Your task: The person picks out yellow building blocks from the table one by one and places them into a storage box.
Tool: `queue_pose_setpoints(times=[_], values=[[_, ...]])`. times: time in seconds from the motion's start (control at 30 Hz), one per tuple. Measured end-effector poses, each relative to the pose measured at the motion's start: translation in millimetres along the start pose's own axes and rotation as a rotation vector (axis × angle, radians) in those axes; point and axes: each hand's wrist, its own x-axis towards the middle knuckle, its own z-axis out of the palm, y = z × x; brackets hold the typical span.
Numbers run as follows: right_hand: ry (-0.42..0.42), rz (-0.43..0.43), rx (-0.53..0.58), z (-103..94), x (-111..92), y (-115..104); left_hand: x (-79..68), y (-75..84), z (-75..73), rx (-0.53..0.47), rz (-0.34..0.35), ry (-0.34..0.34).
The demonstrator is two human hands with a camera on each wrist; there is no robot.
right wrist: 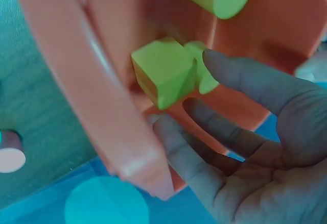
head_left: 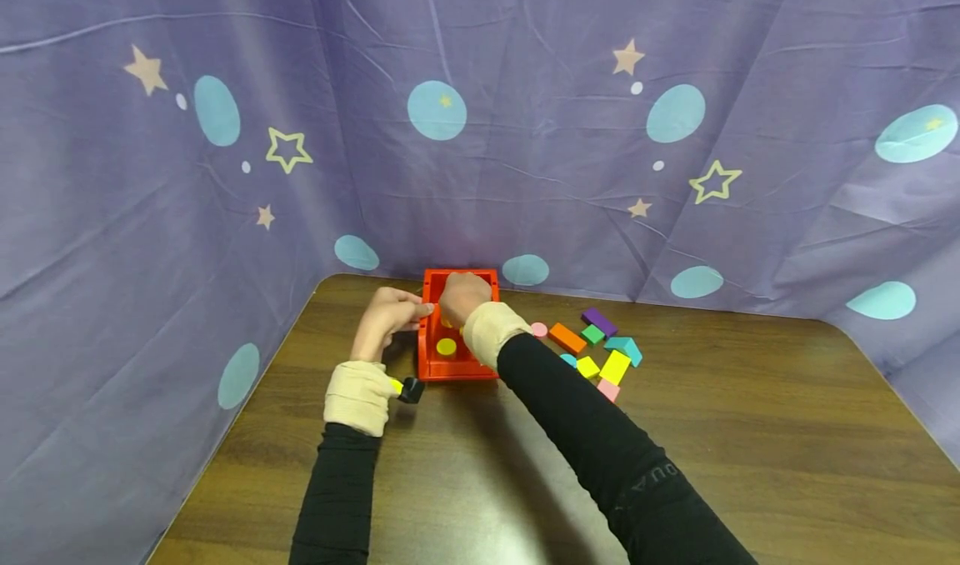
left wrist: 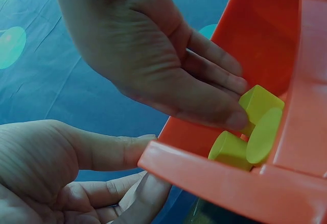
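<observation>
A red plastic box [head_left: 459, 372] stands at the back left of the table. My left hand [head_left: 384, 319] pinches its left rim, thumb on one side and fingers on the other, as the left wrist view shows. Inside the box is my right hand [head_left: 461, 296], with thumb and fingers spread apart. Its fingertips are close to a yellow cube-like block [right wrist: 166, 71] and a yellow rounded block [right wrist: 206, 73]; whether they touch is hard to tell. A yellow cylinder [head_left: 446, 347] lies nearer the front of the box.
Right of the box lie loose blocks, among them an orange one [head_left: 567, 338], a purple one [head_left: 599, 322], a green one [head_left: 592, 334], a blue arch [head_left: 625, 349] and a pink one [head_left: 608, 389]. A purple patterned cloth [head_left: 480, 173] hangs behind the table [head_left: 712, 432].
</observation>
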Motion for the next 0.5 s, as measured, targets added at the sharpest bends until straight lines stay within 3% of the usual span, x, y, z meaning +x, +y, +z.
queue_pose_setpoints(times=[0.5], values=[[0.080,-0.080,0.053,-45.8,-9.0,18.0,0.6,-1.9,1.0,0.019,0.000,0.015]])
